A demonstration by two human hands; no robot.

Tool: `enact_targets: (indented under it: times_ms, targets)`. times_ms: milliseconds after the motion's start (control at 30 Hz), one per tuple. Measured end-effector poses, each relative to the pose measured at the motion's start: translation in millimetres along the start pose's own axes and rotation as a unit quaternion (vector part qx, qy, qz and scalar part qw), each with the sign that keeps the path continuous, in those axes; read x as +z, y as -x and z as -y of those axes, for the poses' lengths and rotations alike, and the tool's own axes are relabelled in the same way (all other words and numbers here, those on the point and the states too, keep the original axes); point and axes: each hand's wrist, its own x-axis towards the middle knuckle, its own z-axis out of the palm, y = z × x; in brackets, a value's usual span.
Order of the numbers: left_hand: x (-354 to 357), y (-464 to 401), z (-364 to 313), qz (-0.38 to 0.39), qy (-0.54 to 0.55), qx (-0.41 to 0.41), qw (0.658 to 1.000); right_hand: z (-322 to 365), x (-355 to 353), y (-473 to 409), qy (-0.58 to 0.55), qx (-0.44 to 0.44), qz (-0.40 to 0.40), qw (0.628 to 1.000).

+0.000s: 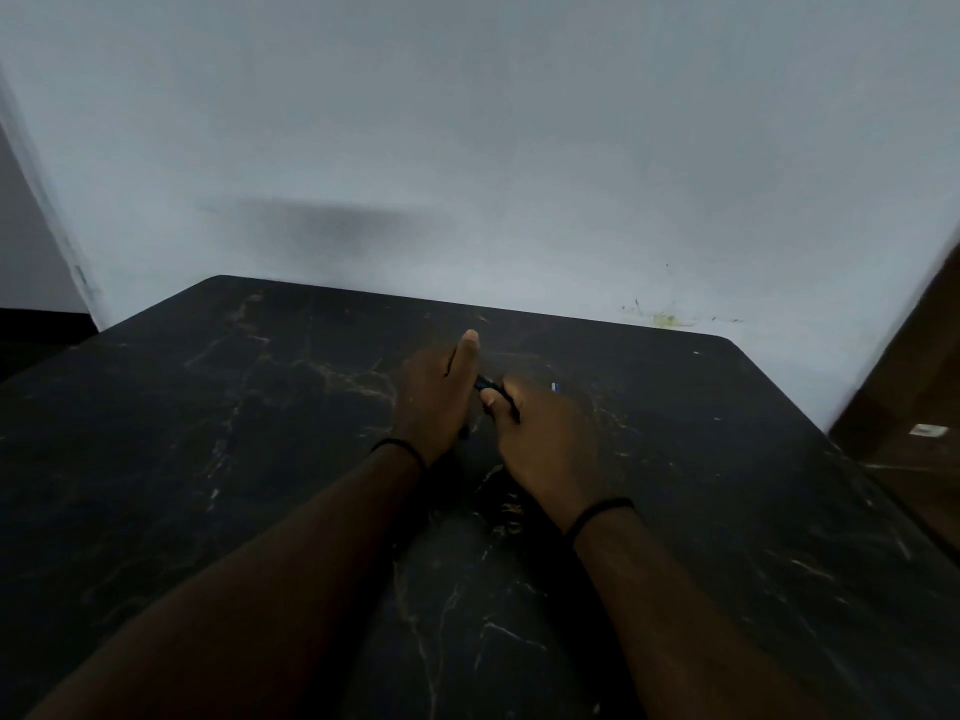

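Both hands meet over a black, gold-veined tabletop (218, 459), a little toward 12 o'clock from its middle, with a small dark object (485, 383) held between them and clear of the surface. The object is blurred and mostly covered, so only a short black piece with a hint of blue shows. The right hand (540, 439) lies at 4 o'clock of the object, its fingers curled round it and its thumb pressed on top. The left hand (436, 397) lies at 9 o'clock of the object and touches its end, with one finger stretched straight toward 12 o'clock. Its other fingers are hidden behind the hand, so I cannot tell whether they close on the object. Each wrist carries a thin black band, left (397, 449) and right (600, 514). A tiny pale speck (554, 387) lies on the tabletop near the object, at its 3 o'clock. A pale grey wall (467, 122) rises at the tabletop's 12 o'clock edge, with a yellowish stain (665, 319) low down at about 1 o'clock. A brown wooden panel (914, 366) stands at 3 o'clock.
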Motion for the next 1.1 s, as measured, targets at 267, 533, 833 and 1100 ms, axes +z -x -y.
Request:
enact_targets:
  times_ms: [267, 533, 833, 1100]
  targets:
    - [-7.5, -0.1, -6.7, -0.018, 0.023, 0.000, 1.000, 8.9, 1.4, -2.8, 0.025, 0.014, 0.011, 1.000]
    - [-42.9, -18.5, 8.2, -0.104, -0.068, -0.078, 0.989, -1.2, -3.1, 4.2, -0.006, 0.057, 0.005, 0.998]
    - [-62.5, -29.7, 38.0, 0.013, -0.417, -0.135, 0.899, -1.7, 0.0, 5.5, 0.007, 0.062, -0.007, 0.998]
    - [-48.3, -22.9, 18.3, -0.120, -0.219, -0.030, 0.968, -2.1, 1.8, 1.2, -0.028, 0.071, -0.029, 0.997]
